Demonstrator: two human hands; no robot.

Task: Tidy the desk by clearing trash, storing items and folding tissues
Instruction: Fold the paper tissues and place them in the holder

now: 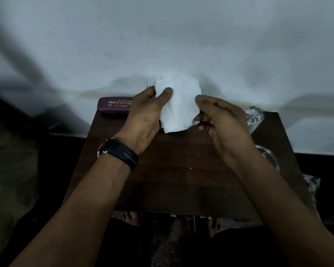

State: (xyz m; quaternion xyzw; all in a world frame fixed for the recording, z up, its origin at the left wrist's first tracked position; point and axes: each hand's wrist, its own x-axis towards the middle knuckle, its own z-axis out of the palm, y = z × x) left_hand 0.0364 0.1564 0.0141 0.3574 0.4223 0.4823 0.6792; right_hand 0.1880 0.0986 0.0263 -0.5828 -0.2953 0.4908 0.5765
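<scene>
I hold a white tissue (178, 105) up between my two hands, lifted clear of the dark wooden desk (172, 170) that lies under my wrists. My left hand (145, 112) pinches the tissue's left edge near the top, with the thumb pressed flat on the side facing me and the other fingers tucked behind the paper, where I cannot see them. My right hand (218, 120) is curled at the tissue's right edge: the thumb reaches toward the upper right side and the bent fingers close on the lower right corner, so that hand grips it too, though the exact contact under the fingers is hidden. The tissue looks creased and partly folded, hanging roughly upright between the hands, and its bottom edge hangs just below my left thumb's base. On my left wrist sits a black watch (120, 154) with its strap toward me. Just beyond my left hand, partly hidden by it, a maroon spectacle case (114, 105) with gold lettering lies at the desk's far edge, against the pale wall (162, 45). Just beyond my right hand, on the outer side, a crumpled clear plastic wrapper (254, 117) rests on the far corner of the desk. Beside my right forearm something clear and shiny (268, 157) sits on the desk; I cannot tell what it is. Below my forearms, past the desk's near edge, my bare feet (130, 218) show on the floor
</scene>
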